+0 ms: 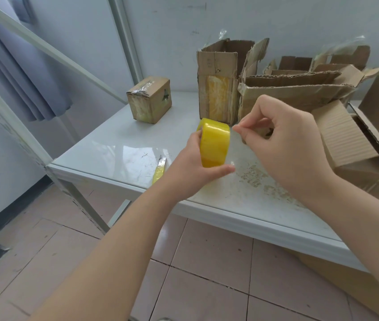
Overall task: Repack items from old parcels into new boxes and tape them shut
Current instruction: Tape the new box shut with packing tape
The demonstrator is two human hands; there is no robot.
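Over the table [114,147] the left hand [191,169] grips the yellow tape roll [214,144] and the right hand [285,140] pinches its loose end [236,129], which could slip and stick back if the pinch weakens.

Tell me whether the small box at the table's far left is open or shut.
Shut: the small box has its flaps flat, with tape across the top.

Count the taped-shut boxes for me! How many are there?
1: the small taped box stands alone at the back left of the table. The boxes piled on the right look open or torn, but that pile could hide another shut one.
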